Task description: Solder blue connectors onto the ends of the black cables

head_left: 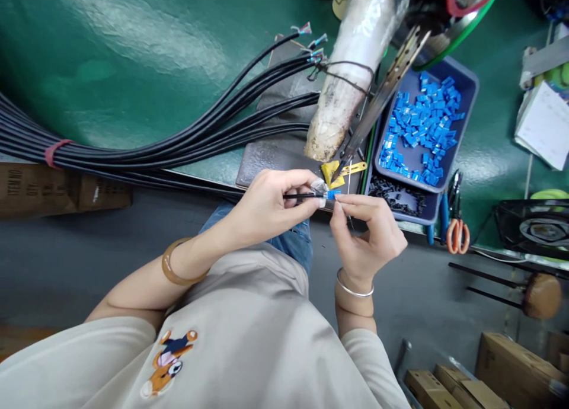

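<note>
Pinching the black cable (297, 195) between thumb and fingers, the left hand (269, 201) holds it level, its end towards the right. At that tip sits a small blue connector (332, 194), with fine wires (326, 195) between it and the dark jacket. The right hand (371, 225) has thumb and forefinger brought together on the connector's right end. White wrapping (319, 187) covers left fingertips.

The connector looks like light, hard plastic, small enough to slip; its sides seem the best hold. The cable should be springy and smooth, best gripped on the jacket, since the bare wires look soft and easily bent.

Beyond, on the left, a bundle of black cables (133, 154) curves across the glossy green bench (146, 59), cinched by a red tie (56, 153). Farther off stands a rounded tube (360, 47) in crinkled clear film. To the right, a smooth plastic tray (473, 95) holds loose, boxy blue pieces (420, 121).
</note>
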Demonstrator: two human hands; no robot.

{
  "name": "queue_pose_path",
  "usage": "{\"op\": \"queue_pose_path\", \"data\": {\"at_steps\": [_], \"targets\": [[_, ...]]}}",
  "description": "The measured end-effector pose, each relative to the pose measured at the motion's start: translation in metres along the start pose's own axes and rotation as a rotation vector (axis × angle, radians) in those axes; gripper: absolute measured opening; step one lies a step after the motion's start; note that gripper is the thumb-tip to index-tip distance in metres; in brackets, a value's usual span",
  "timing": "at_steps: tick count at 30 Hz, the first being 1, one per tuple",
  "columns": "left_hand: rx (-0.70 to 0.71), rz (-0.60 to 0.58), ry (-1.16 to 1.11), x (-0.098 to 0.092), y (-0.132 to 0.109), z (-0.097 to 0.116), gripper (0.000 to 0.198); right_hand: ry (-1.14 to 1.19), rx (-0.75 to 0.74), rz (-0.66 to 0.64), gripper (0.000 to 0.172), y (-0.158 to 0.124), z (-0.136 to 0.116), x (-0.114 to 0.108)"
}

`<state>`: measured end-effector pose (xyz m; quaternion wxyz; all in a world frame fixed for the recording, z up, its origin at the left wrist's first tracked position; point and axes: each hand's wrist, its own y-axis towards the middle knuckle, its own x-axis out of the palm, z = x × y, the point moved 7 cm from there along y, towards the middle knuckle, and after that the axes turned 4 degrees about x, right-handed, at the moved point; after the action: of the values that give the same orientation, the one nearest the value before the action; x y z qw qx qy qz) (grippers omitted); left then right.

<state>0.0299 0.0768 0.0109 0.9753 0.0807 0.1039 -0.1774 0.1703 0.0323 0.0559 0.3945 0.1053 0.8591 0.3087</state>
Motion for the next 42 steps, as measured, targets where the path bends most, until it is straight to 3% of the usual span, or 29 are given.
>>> {"op": "queue_pose_path", "data": {"at_steps": [3,6,9,11,13,15,17,19,22,25,29,33,38,42], "targets": [[0.131,0.099,0.139,-0.008,-0.009,0.003,0.010,0.108,0.142,0.040,0.015,0.000,0.009,-0.012],[0.376,0.260,0.311,-0.008,-0.024,0.011,0.003,0.223,0.288,0.160,0.011,-0.003,0.019,-0.027],[0.611,0.377,0.489,0.002,-0.041,0.017,0.004,0.310,0.333,0.250,0.009,-0.006,0.020,-0.036],[0.670,0.387,0.579,0.008,-0.046,0.017,0.007,0.332,0.331,0.248,0.008,-0.007,0.018,-0.036],[0.615,0.293,0.563,0.009,-0.042,0.013,0.010,0.313,0.329,0.229,0.007,-0.009,0.017,-0.034],[0.478,0.105,0.419,0.008,-0.035,0.007,0.017,0.260,0.331,0.177,0.007,-0.012,0.016,-0.028],[0.310,-0.085,0.233,0.007,-0.029,0.001,0.018,0.205,0.332,0.070,0.009,-0.015,0.015,-0.016],[0.185,-0.171,0.106,0.003,-0.027,-0.001,0.018,0.185,0.328,-0.052,0.009,-0.017,0.013,-0.001],[0.103,-0.160,0.025,-0.002,-0.025,0.000,0.015,0.202,0.329,-0.137,0.005,-0.016,0.013,0.014],[0.057,-0.123,-0.016,-0.003,-0.020,0.000,0.014,0.289,0.410,-0.169,0.013,-0.015,0.018,0.021],[0.018,-0.108,-0.061,-0.001,-0.012,-0.001,0.018,0.310,0.497,-0.139,0.013,-0.018,0.022,0.013],[-0.002,-0.130,-0.074,0.001,-0.007,-0.002,0.019,0.216,0.429,-0.044,0.012,-0.018,0.017,-0.003],[0.009,-0.121,-0.067,0.000,-0.005,-0.002,0.014,0.236,0.380,-0.148,0.016,-0.018,0.015,0.008],[-0.022,-0.127,-0.116,0.001,-0.006,-0.005,0.015,0.211,0.370,-0.145,0.016,-0.020,0.015,0.010]]}}
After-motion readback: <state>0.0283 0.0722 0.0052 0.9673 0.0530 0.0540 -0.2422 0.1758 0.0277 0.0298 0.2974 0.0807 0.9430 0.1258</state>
